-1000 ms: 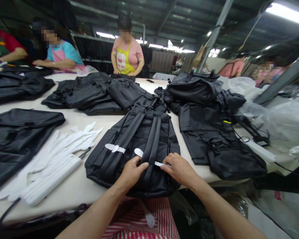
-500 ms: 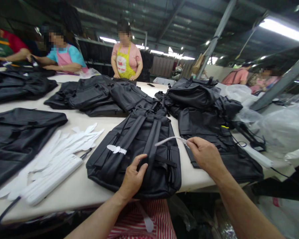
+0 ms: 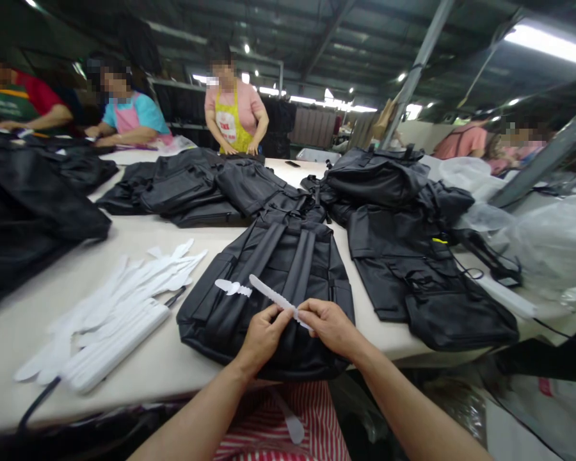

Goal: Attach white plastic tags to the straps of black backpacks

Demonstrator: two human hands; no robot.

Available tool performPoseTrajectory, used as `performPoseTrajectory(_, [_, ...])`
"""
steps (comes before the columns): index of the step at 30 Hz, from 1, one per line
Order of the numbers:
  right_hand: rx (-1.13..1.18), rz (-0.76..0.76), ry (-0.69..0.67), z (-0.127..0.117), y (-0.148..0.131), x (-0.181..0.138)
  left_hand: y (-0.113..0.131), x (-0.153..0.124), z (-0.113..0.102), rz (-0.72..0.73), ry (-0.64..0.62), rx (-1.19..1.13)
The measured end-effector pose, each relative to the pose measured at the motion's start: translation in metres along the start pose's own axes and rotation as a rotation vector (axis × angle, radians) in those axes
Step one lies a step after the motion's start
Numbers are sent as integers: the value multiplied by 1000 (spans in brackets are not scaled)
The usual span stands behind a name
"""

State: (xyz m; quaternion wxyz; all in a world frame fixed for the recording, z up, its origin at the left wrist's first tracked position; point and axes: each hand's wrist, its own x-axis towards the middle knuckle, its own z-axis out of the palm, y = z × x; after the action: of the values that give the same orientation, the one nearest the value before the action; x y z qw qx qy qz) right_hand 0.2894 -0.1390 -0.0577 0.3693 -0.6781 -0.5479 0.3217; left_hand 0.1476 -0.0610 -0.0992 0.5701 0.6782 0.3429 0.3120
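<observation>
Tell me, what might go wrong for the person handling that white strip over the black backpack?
The thin white strip, pinched between the left hand and right hand, might bend or tear if pulled hard.

The black backpack lies at the near edge of the table, so a tug could perhaps drag it over.

The loose pile of white strips beside it might scatter if the bag swings that way.

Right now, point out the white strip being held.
The white strip pinched by the left hand and right hand over the backpack; neither touches any other strip.
</observation>
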Motion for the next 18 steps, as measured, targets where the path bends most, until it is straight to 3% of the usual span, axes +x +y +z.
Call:
performPoseTrajectory(5, [266,43,-78,-3,-4,-7,0,3,-4,-90,54,-93])
performPoseTrajectory(9, [422,66,-139,-4,-2,-14,0,1,-6,-76,47,-73])
performPoseTrajectory(11, [372,69,-102,-5,0,-13,0,0,-4,-46,33,-45])
performPoseTrajectory(15, [-10,-67,173,-6,-5,2,-4,-1,1,-19,24,-30])
performPoseTrajectory(18, [-187,-216,138,-5,-16,16,-7,-1,3,-16,5,-57])
